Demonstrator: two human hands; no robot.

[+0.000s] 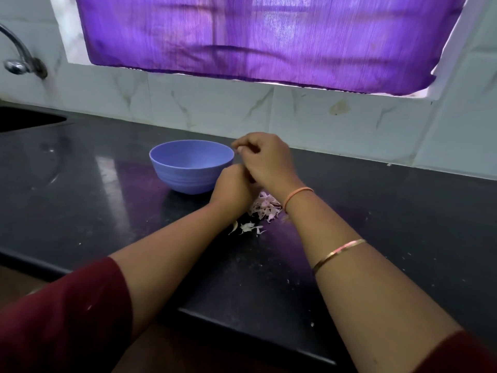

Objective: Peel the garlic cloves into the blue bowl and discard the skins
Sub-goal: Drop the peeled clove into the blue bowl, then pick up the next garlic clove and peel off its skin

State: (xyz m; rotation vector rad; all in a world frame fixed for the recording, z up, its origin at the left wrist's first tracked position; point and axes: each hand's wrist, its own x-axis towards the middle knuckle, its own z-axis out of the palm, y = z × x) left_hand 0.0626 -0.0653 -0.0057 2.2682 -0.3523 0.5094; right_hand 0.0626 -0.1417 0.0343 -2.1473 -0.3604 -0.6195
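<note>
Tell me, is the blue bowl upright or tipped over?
Upright: the blue bowl stands on its base on the counter, rim level, opening upward. Whether it holds anything: cannot tell.

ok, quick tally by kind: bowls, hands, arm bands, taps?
Bowls: 1 (blue bowl)
Hands: 2 (left hand, right hand)
Arm bands: 2 (orange band, gold bangle)
Taps: 1 (tap)
Total: 6

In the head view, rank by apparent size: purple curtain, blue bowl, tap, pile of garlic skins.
1. purple curtain, by far the largest.
2. blue bowl.
3. tap and pile of garlic skins look about alike, so I won't rank them.
</note>
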